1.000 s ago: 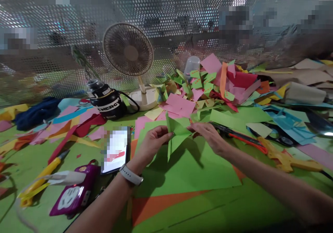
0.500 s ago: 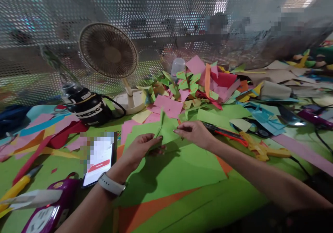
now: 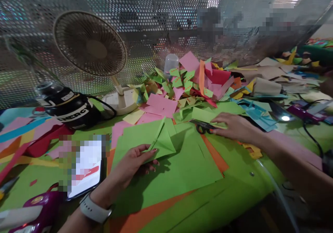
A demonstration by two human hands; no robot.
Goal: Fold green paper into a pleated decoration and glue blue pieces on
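My left hand (image 3: 134, 163) pinches a folded piece of green paper (image 3: 165, 144) between thumb and fingers; a narrow raised strip runs along its fold. The piece is held over larger green sheets (image 3: 182, 174) stacked on the table. To the right, my right hand (image 3: 232, 127) has its fingers closed on dark scissors (image 3: 204, 126) with a ring handle and small orange marks. Part of the scissors is hidden by the fingers. Below my right wrist lies a yellow glue gun (image 3: 253, 150), partly covered by the arm.
A phone (image 3: 87, 167) lies left of my left hand, near a purple device (image 3: 43, 205). Behind stand a fan (image 3: 96, 49) and a black jar (image 3: 67, 109). Paper scraps (image 3: 161, 105) and dotted green pieces (image 3: 182, 80) are heaped before a perforated metal panel (image 3: 145, 28). Orange sheets (image 3: 153, 208) show under the green.
My right hand has left the folded green paper and moved right, closing on the scissors. My left hand still holds the paper. The view has shifted slightly right.
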